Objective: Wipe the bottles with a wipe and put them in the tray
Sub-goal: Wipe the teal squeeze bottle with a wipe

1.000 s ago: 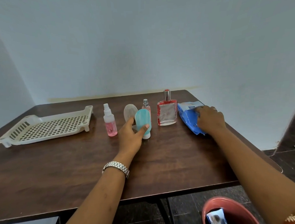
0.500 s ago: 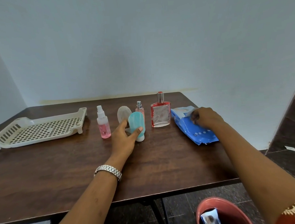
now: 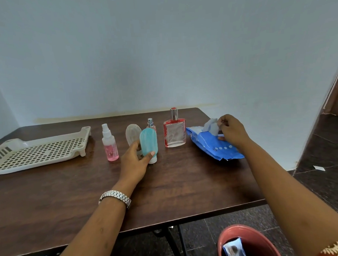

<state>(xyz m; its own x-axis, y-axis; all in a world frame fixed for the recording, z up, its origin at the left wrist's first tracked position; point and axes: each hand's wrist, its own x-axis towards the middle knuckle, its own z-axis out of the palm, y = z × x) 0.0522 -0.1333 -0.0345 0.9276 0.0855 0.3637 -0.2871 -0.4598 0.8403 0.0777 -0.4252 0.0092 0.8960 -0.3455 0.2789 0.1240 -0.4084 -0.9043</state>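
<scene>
1. the left hand (image 3: 135, 162) grasps the teal squeeze bottle (image 3: 148, 141) low on its body, thumb on the near face and fingers behind. the bottle stands cap-down on the bench (image 3: 186, 185), mid-row.
2. the right hand (image 3: 232, 131) pinches a white wipe (image 3: 210, 126) that is partly out of the blue wipe pack (image 3: 209, 145) at the right end of the bench.
3. handling, as judged: the teal bottle looks soft-walled and light. a mid-body hold should serve, though a hard squeeze may dent it. the wipe is limp and may drag the light pack along.
4. the square glass perfume bottle (image 3: 174, 132), just left of the pack, looks heavy, smooth and breakable, and its flat sides suit a hold. the pink spray bottle (image 3: 109, 144) looks like light, stiff plastic.
5. the slotted tray (image 3: 39, 151) lies at the far left. every bottle seen stands on the bench, none in the tray.
6. writing: the pack bears white dots and faint print, too small to read. no bottle shows a legible label.
</scene>
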